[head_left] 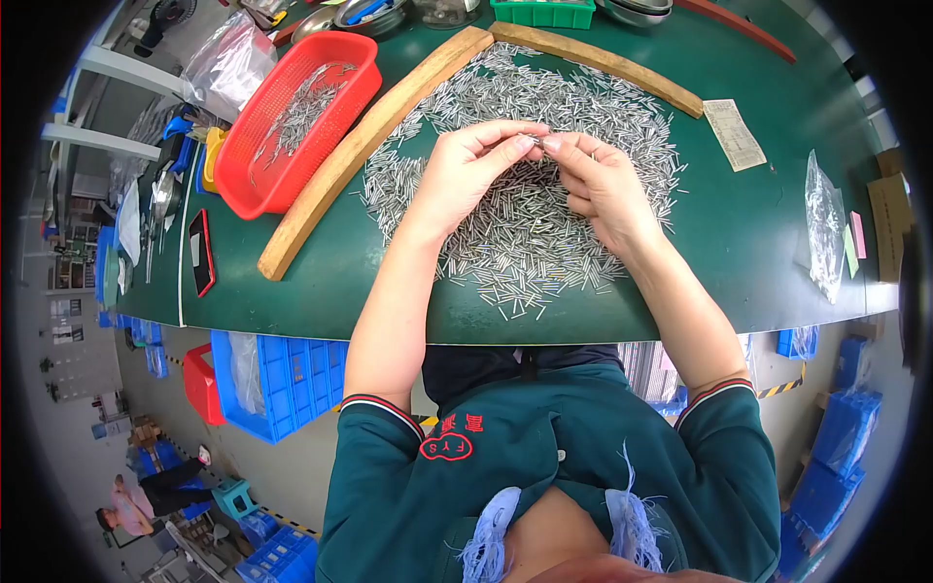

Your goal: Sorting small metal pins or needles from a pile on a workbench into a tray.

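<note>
Metal pin (537, 142) sits pinched between the fingertips of left hand (471, 165) and right hand (601, 185), lifted above the pile of pins (525, 233) on the green desk (739, 243), likely for a close look. Two wooden battens (364, 146) fence the pile in; beyond, a red basket (292, 117) holds more pins, seemingly kept separate.

A green desk (758, 243) fills the upper frame. Below its edge, lower left, blue crates (277, 374) and a red bin (201, 384) stand on grey floor (87, 389). A white shelf frame (97, 136) stands upper left.
</note>
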Motion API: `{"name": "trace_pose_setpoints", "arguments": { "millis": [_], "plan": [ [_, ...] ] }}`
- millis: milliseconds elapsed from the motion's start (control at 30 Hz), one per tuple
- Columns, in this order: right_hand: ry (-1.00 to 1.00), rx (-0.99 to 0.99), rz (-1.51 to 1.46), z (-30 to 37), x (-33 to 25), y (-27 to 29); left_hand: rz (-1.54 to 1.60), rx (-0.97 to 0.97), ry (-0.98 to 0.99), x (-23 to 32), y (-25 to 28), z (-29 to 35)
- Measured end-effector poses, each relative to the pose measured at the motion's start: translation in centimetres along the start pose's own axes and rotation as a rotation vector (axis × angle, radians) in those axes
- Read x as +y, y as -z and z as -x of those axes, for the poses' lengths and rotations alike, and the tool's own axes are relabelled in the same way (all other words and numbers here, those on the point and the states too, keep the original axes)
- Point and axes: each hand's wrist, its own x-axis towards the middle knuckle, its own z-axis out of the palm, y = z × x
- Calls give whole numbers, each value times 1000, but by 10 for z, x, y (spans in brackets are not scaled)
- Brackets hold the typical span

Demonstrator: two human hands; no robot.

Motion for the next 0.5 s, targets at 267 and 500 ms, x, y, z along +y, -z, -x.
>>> {"name": "trace_pose_setpoints", "arguments": {
  "millis": [267,500],
  "plan": [
    [256,185,-449,-7,-20,16,196,93,84,-4,10,-5],
    [566,323,-799,-11,-34,49,592,24,146,-9,17,-5]
  ]
}}
